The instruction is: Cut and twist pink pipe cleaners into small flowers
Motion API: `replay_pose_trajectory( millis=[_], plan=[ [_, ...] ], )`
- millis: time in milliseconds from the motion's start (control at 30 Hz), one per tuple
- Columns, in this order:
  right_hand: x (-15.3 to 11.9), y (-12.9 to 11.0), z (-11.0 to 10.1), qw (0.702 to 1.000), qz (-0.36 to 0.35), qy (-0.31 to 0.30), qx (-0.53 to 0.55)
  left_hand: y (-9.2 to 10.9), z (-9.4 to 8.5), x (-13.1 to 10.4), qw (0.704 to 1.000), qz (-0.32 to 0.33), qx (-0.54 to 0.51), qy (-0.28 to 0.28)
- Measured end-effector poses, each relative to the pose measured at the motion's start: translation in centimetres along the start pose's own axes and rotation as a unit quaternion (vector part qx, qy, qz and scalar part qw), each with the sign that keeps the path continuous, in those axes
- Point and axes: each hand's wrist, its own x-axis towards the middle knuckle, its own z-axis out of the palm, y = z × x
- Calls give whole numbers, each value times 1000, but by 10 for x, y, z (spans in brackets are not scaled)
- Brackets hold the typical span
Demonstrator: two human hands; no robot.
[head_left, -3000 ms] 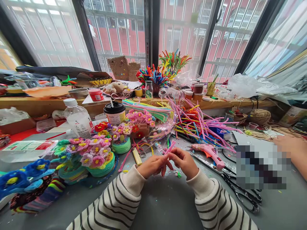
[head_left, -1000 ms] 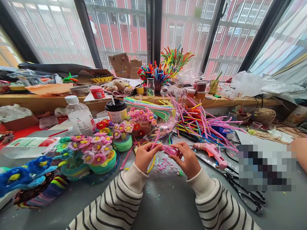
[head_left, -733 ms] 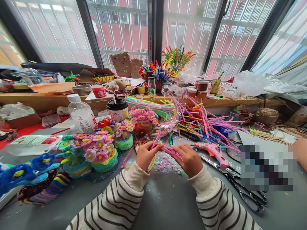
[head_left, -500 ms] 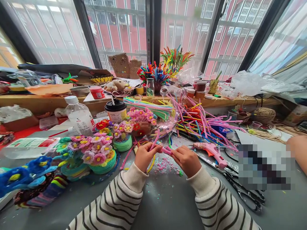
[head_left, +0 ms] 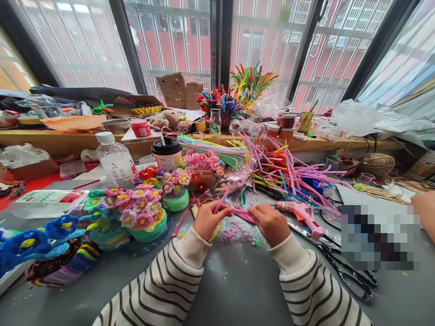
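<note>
Pink pipe cleaners (head_left: 242, 213) stretch between my two hands above the grey table. My left hand (head_left: 208, 220) is closed on one part, and a pink length sticks up past its thumb. My right hand (head_left: 271, 222) pinches the other end, its fingertips hiding the tip. Below the hands lie pink fluff clippings (head_left: 234, 232) and glitter. Nearest on the left stand pipe-cleaner flowers in a pot (head_left: 144, 208). To the right of my right hand lie a pink glue gun (head_left: 302, 216) and black-handled scissors (head_left: 350, 276).
A heap of loose pipe cleaners (head_left: 288, 172) lies behind the hands. A plastic bottle (head_left: 117, 160) and a lidded cup (head_left: 166, 156) stand at the left. Another person's hand (head_left: 424, 210) is at the right edge, near a blurred-out patch.
My hands have moved slightly apart, so more of the pink pipe cleaners shows between them. The whole view has shifted a little to the right.
</note>
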Motion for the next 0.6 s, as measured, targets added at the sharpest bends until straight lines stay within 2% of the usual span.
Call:
replay_pose_trajectory(
  millis=[67, 133, 200, 367, 500, 600],
  plan=[
    [0, 3, -1, 999, 30, 20, 10, 0, 1, -1, 998, 14, 40, -46],
    [1, 4, -1, 997, 67, 30, 28, 1, 2, -1, 996, 28, 71, -55],
    [1, 4, -1, 993, 105, 18, 50, 2, 1, -2, 996, 32, 82, -27],
    [0, 3, 3, 978, 179, -69, 80, 6, -2, -1, 998, 31, 41, 32],
    [-3, 5, 8, 974, 174, -125, 69, 6, -4, -1, 998, 29, 26, 55],
    [-6, 6, 12, 978, 153, -128, 58, 7, -4, -1, 998, 26, 7, 63]
  ],
)
